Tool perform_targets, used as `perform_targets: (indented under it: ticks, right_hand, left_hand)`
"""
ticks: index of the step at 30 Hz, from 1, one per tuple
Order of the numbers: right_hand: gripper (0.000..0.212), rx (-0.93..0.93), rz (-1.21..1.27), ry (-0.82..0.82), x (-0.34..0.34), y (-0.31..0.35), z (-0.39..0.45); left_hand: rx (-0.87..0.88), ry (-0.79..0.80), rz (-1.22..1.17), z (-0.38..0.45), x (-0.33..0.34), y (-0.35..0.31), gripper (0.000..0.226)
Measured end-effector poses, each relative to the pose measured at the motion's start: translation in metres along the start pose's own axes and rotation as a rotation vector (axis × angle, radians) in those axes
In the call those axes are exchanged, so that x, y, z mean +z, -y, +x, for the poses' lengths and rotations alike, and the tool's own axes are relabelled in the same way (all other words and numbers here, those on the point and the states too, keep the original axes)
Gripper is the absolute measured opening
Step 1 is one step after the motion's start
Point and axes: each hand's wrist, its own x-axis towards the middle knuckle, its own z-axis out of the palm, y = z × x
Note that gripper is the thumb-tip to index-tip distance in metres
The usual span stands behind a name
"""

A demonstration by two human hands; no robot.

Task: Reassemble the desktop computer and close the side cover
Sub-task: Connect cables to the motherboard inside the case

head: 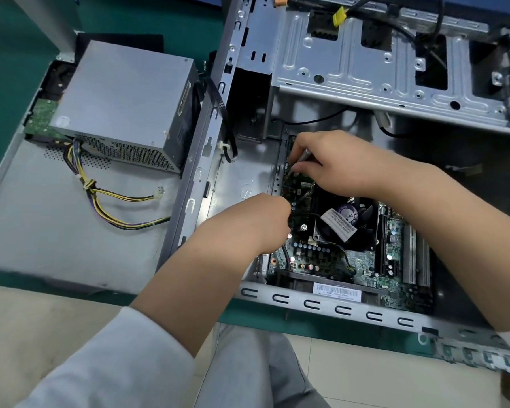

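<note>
The open computer case (280,298) lies on its side on the green bench (9,69), its near perforated rim hanging just past the bench's front edge above the person's lap. Everything else is placed from this case.

Inside it, toward the near side, sits the motherboard (365,260), with the black cooler fan (351,219) on top and memory slots along the board's right part. The right hand (345,163) reaches over the fan to the board's far-left corner; its fingers are curled round a thin metal screwdriver (308,153), whose tip points down at the board close to the case's inner left wall. The left hand (259,222) is at the board's left edge, its grip curled tight; what the fingers hold, if anything, is hidden under the hand. Both hands work in a narrow strip between the fan and the case's left wall, with little free room.

Across the far half of the case, the metal drive cage (380,69) spans above the floor, with black cables trailing over it.

Left of the case, touching its outer wall, the grey side cover (42,231) lies flat on the bench. The power supply (124,104) stands on the cover's far part, its yellow and black wires (100,195) spilling toward the case across the cover's bare middle. The cover's near edge runs along the bench front.
</note>
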Motion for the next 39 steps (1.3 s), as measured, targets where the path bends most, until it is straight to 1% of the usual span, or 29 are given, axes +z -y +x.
perform_targets:
  ticks: [10,19,22,27,28,29,31,36,39]
  right_hand:
    - [0.012,-0.019,0.003,-0.002,0.001,-0.001,0.000]
    - [0.013,-0.004,-0.031,0.024,-0.002,-0.003,-0.001]
    - [0.015,-0.010,-0.104,0.035,-0.005,0.000,-0.001]
    - [0.011,-0.085,-0.438,0.072,-0.003,0.009,0.002]
    - [0.016,-0.087,-0.477,0.074,-0.003,0.011,0.002]
    - [0.020,-0.090,-0.511,0.074,-0.003,0.013,0.002]
    - [0.023,-0.103,-0.576,0.060,-0.006,0.015,0.001]
    - [0.014,-0.138,-0.687,0.049,-0.012,0.021,0.006]
    - [0.019,-0.149,-0.730,0.066,-0.014,0.023,0.009]
  left_hand:
    - [0.011,-0.001,-0.004,-0.001,-0.001,0.001,0.025]
    - [0.011,0.002,-0.007,0.002,0.000,0.001,0.027]
    - [0.012,0.006,0.001,0.002,0.000,0.001,0.028]
    - [0.017,0.004,0.006,0.003,0.000,0.001,0.026]
    - [0.019,0.000,0.009,0.004,0.000,0.002,0.025]
    - [0.020,-0.003,0.012,0.004,0.000,0.002,0.024]
    - [0.021,-0.005,0.016,0.004,0.001,0.002,0.022]
    - [0.023,0.000,0.016,0.004,0.001,0.002,0.023]
    - [0.022,0.004,0.014,0.004,0.000,0.001,0.026]
